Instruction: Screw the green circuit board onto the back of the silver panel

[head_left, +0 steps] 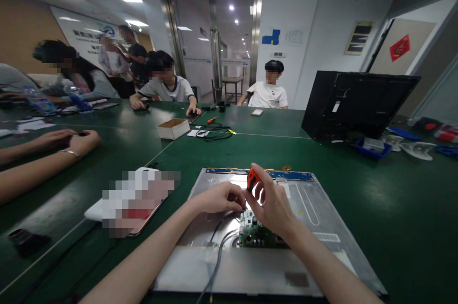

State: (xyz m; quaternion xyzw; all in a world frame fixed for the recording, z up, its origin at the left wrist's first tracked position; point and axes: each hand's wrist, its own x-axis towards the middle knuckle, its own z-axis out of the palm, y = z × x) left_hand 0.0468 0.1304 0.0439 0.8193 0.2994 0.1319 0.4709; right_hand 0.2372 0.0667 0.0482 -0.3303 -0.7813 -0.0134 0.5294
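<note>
A flat metal-backed display panel (pixel 325 218) lies in front of me, with a green circuit board (pixel 250 235) on its middle. My right hand (pixel 277 206) is closed around the orange and black handle of a screwdriver (pixel 252 179), which stands roughly upright at the board's far left corner. Its tip is hidden behind my fingers. Close beside it, my left hand (pixel 223 197) has its fingertips pinched together at the same corner; whatever they hold is hidden. Dark cables (pixel 219 258) run from the board's left side towards me. A blue circuit strip (pixel 300 176) lines the panel's far edge.
Left of the panel lies a phone (pixel 157 206) beside a white item. Another person's hands (pixel 80 142) rest farther left. Beyond are an open box (pixel 173 129), a coiled black cable (pixel 216 133) and another orange screwdriver (pixel 212 120). A black monitor (pixel 358 106) and blue tray (pixel 374 148) stand right.
</note>
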